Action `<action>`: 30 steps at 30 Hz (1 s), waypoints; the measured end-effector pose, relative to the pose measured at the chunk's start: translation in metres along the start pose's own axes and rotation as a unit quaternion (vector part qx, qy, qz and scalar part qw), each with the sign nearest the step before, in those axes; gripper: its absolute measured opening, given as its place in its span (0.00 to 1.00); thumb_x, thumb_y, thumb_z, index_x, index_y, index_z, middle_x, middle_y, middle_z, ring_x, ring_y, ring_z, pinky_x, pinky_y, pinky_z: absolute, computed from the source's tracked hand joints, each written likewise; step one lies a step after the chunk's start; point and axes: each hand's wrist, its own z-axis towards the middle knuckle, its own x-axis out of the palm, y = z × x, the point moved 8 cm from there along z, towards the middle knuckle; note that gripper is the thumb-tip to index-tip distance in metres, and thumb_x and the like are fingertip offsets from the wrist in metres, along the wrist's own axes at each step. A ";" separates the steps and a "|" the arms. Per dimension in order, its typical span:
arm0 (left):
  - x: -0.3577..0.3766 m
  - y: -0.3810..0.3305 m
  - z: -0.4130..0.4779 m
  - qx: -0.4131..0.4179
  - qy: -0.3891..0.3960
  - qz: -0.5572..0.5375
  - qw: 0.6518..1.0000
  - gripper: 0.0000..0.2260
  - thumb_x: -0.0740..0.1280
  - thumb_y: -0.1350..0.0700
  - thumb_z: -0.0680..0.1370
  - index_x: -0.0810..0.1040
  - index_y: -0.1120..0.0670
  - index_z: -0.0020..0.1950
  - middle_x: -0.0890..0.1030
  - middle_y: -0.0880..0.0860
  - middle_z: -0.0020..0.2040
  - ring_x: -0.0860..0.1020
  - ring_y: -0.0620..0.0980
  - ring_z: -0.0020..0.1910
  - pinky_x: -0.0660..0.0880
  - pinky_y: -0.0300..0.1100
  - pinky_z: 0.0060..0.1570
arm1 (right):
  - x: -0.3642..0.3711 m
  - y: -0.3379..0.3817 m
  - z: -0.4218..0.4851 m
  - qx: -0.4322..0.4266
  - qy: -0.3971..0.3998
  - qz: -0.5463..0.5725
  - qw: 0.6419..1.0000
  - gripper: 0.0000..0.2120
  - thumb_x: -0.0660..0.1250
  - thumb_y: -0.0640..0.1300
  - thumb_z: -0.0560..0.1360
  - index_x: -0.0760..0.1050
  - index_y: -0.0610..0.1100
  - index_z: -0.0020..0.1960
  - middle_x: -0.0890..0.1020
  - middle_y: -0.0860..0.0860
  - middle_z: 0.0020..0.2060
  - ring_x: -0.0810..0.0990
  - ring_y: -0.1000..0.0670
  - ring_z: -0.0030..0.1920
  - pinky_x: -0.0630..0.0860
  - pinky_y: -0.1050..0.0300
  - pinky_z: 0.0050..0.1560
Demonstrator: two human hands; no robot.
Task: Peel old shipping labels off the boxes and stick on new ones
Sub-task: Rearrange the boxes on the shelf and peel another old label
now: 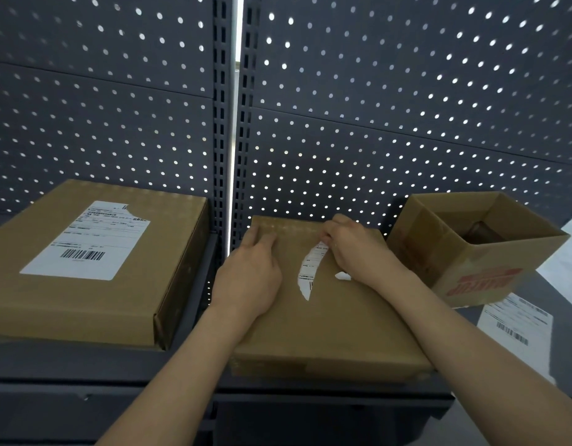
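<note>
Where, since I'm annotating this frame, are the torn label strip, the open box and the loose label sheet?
torn label strip point(305, 280): head view, its white middle.
open box point(484, 280): head view, red-printed front wall.
loose label sheet point(516, 317): head view, white area above its barcode.

Dim; backlit perforations; warped edges

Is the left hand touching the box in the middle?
Touching. The head view shows the left hand lying flat on top of the middle box, while the right hand pinches the old label.
</note>
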 end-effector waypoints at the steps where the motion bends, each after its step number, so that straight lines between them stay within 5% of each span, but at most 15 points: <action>1: 0.000 0.000 -0.001 0.001 0.001 0.000 1.000 0.20 0.53 0.57 0.82 0.65 0.48 0.74 0.55 0.49 0.79 0.71 0.56 0.67 0.72 0.51 0.58 | 0.000 -0.002 -0.001 0.003 0.005 0.025 1.000 0.06 0.60 0.38 0.78 0.73 0.46 0.46 0.71 0.54 0.44 0.76 0.49 0.41 0.72 0.57 0.35; 6: -0.001 -0.002 -0.001 0.002 -0.003 0.003 1.000 0.20 0.53 0.57 0.82 0.65 0.48 0.74 0.55 0.49 0.79 0.72 0.55 0.66 0.72 0.50 0.58 | -0.005 -0.013 -0.005 0.034 -0.030 0.107 0.993 0.08 0.59 0.40 0.80 0.76 0.47 0.47 0.74 0.52 0.47 0.77 0.50 0.44 0.76 0.51 0.45; 11: -0.001 -0.001 0.000 -0.001 0.001 0.004 1.000 0.20 0.53 0.57 0.82 0.65 0.48 0.74 0.54 0.48 0.80 0.72 0.55 0.67 0.72 0.51 0.59 | 0.000 -0.004 -0.002 0.019 -0.009 0.031 0.999 0.06 0.59 0.38 0.80 0.74 0.44 0.48 0.72 0.52 0.45 0.75 0.50 0.40 0.65 0.61 0.32; 14: -0.001 -0.001 0.000 0.002 -0.003 0.006 1.000 0.20 0.53 0.57 0.82 0.65 0.48 0.74 0.55 0.49 0.79 0.72 0.56 0.66 0.72 0.52 0.59 | -0.001 0.000 -0.001 0.002 -0.015 -0.022 1.000 0.06 0.59 0.40 0.81 0.73 0.46 0.49 0.69 0.54 0.43 0.76 0.50 0.39 0.66 0.58 0.29; 19: 0.000 0.000 0.000 0.000 0.000 0.008 1.000 0.20 0.53 0.57 0.82 0.65 0.48 0.74 0.55 0.49 0.79 0.71 0.56 0.67 0.72 0.51 0.59 | 0.001 0.005 -0.001 -0.013 0.007 -0.041 0.999 0.06 0.59 0.37 0.80 0.74 0.44 0.52 0.71 0.51 0.47 0.71 0.51 0.38 0.52 0.62 0.27; 23: 0.000 -0.001 0.000 0.003 -0.001 0.007 1.000 0.20 0.53 0.57 0.82 0.65 0.48 0.74 0.56 0.49 0.79 0.72 0.56 0.65 0.72 0.51 0.57 | -0.005 0.004 -0.003 -0.010 0.013 0.025 1.000 0.06 0.58 0.39 0.81 0.74 0.44 0.49 0.70 0.52 0.46 0.74 0.51 0.43 0.57 0.66 0.28; 26: -0.001 -0.002 -0.001 0.004 -0.003 0.008 1.000 0.20 0.53 0.57 0.82 0.65 0.48 0.74 0.55 0.48 0.79 0.72 0.56 0.65 0.72 0.50 0.56 | -0.009 -0.006 -0.005 0.023 -0.015 0.114 0.993 0.07 0.60 0.37 0.79 0.74 0.46 0.46 0.73 0.52 0.45 0.73 0.52 0.43 0.67 0.69 0.38; 30: -0.002 -0.002 -0.001 0.004 -0.005 0.010 1.000 0.20 0.53 0.57 0.82 0.65 0.48 0.74 0.55 0.49 0.79 0.72 0.56 0.65 0.71 0.49 0.56 | -0.007 -0.010 -0.006 0.050 -0.031 0.085 0.995 0.08 0.61 0.38 0.78 0.76 0.47 0.46 0.73 0.54 0.45 0.75 0.51 0.41 0.75 0.52 0.43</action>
